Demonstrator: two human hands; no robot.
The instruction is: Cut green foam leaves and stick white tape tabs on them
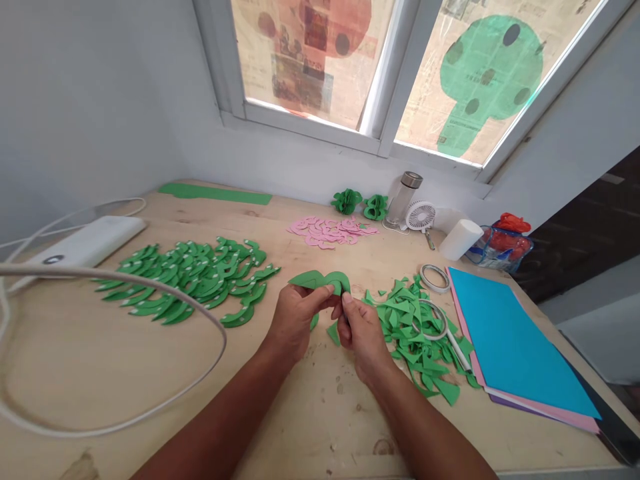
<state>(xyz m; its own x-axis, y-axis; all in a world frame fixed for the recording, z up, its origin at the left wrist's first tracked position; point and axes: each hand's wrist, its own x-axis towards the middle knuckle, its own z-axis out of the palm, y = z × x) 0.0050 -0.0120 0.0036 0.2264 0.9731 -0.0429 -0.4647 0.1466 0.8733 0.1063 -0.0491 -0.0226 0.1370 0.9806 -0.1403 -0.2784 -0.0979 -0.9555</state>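
Near the middle of the wooden table, my left hand (299, 319) is closed on a curved green paper piece (307, 279). Close beside it, my right hand (361, 330) is closed at the paper's right end, around something small and dark that is mostly hidden by the fingers. A pile of curved green pieces with pale spots (200, 273) lies to the left. Green paper scraps (415, 327) are heaped just right of my right hand, with a white-handled round tool (457, 350) lying on them. Pink paper pieces (327, 231) lie beyond my hands.
A white cable (223, 337) loops over the table's left side, near a white power strip (85, 247). Blue and pink sheets (520, 340) lie at right, by a tape roll (435, 278). A bottle (403, 197), small fan (420, 216) and basket (500, 247) stand behind.
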